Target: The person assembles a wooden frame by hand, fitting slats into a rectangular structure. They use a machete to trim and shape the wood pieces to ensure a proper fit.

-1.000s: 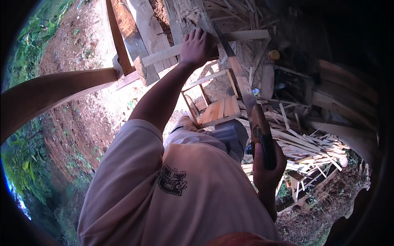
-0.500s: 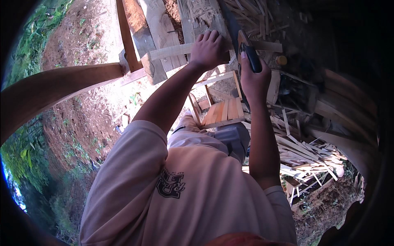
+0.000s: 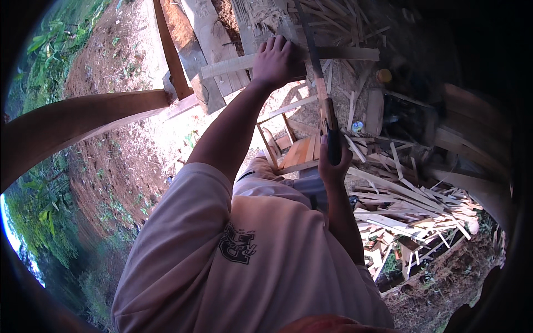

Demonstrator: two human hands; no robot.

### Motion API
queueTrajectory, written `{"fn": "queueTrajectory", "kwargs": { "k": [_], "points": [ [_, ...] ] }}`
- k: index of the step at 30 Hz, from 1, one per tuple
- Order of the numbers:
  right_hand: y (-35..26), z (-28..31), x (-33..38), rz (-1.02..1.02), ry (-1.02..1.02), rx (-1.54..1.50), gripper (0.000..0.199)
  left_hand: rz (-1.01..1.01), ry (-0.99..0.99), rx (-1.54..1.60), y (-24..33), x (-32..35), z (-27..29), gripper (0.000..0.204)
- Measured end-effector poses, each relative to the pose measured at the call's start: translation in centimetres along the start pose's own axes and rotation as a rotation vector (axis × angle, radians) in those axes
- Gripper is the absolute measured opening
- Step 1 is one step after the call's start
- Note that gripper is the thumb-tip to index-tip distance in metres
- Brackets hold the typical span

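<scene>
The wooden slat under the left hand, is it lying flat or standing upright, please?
Flat: the wooden slat lies crosswise, the left hand pressing it down.

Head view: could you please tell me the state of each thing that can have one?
Left hand: grip closed, pressing down the pale wooden slat.
Right hand: grip closed around the long saw with the dark handle.
Long saw: blade laid across the slat.
Pale wooden offcuts: heaped loose on the ground.

Heap of pale wood offcuts on ground at right. Small wooden stool frame below centre. Thick curved beam crossing left. Bare red earth beneath; green foliage along left rim.
</scene>
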State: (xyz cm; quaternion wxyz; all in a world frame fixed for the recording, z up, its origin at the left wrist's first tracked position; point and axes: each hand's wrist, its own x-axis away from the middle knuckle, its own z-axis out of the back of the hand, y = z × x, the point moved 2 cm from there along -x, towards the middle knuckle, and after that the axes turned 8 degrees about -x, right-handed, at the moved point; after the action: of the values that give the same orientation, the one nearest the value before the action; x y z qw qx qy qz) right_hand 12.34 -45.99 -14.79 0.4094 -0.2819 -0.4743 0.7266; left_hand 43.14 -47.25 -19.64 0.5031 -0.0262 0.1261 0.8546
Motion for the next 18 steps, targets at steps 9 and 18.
{"fn": "queueTrajectory", "kwargs": {
  "k": [9,18],
  "points": [
    [-4.7,8.4,9.7,-0.311,-0.059,-0.036,0.014,-0.011,0.034,0.005,0.2,-0.1,-0.4,0.053],
    [-13.4,11.9,10.4,-0.317,-0.12,0.116,0.042,-0.029,0.0,0.072,0.0,-0.5,0.0,0.046]
  ]
}}
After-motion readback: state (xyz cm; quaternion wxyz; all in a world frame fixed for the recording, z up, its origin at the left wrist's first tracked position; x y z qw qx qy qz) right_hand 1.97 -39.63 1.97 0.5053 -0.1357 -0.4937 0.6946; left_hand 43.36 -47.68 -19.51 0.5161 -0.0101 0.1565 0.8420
